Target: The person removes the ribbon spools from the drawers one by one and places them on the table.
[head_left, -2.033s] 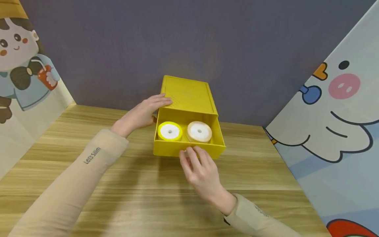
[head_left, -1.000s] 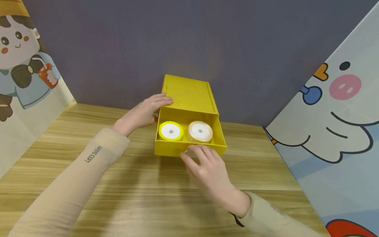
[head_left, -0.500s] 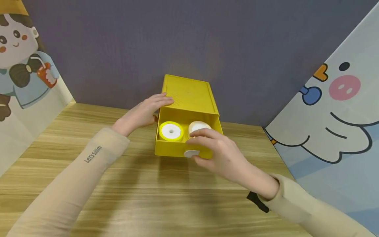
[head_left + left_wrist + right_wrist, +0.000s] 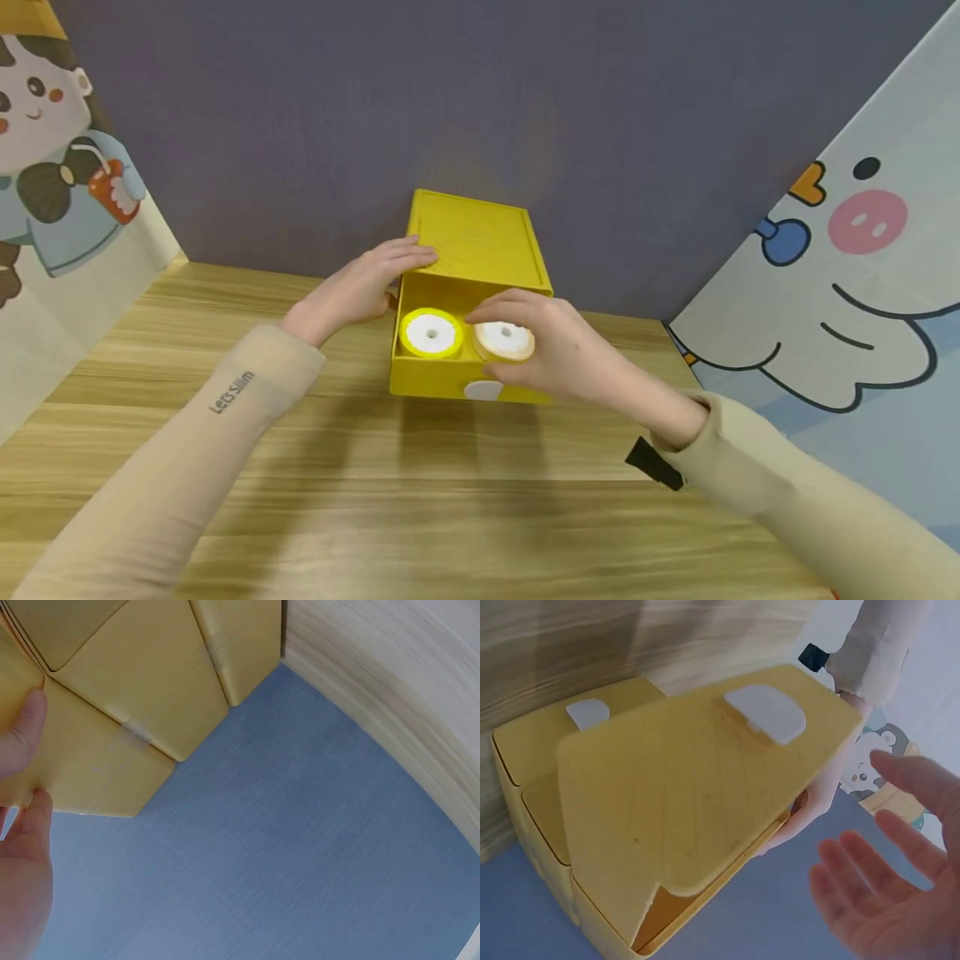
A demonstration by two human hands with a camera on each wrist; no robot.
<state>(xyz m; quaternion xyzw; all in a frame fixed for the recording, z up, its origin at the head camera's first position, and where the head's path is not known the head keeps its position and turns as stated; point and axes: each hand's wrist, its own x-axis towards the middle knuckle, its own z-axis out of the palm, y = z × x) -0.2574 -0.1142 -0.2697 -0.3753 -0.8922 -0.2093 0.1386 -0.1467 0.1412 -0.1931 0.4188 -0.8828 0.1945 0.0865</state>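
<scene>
Left hand [image 4: 363, 283] lies on the yellow drawer unit [image 4: 480, 237], fingers laid straight across the top near the left edge, thumb low at the side; grip is flat contact, not curled round it. Top drawer [image 4: 431, 377] stands out toward the person, white knob [image 4: 482, 390] on its front. Two spools side by side inside: yellow-rimmed spool [image 4: 431, 321] on the left, pale peach spool [image 4: 506, 343] on the right, both white-faced with a centre hole. Right hand [image 4: 562, 346] is at the peach spool, fingers over its far side, thumb near the drawer's front edge; grip is spread and loose, can't tell if it touches the spool. Right wrist view shows more drawers under this one; left wrist view shows clear tape [image 4: 135, 736] across a seam. Unit sits on the wood-grain table [image 4: 360, 500], near a grey-purple wall [image 4: 480, 100]. Cartoon panels on both sides. Beige sleeves, black strap [image 4: 654, 464] at the right wrist.
</scene>
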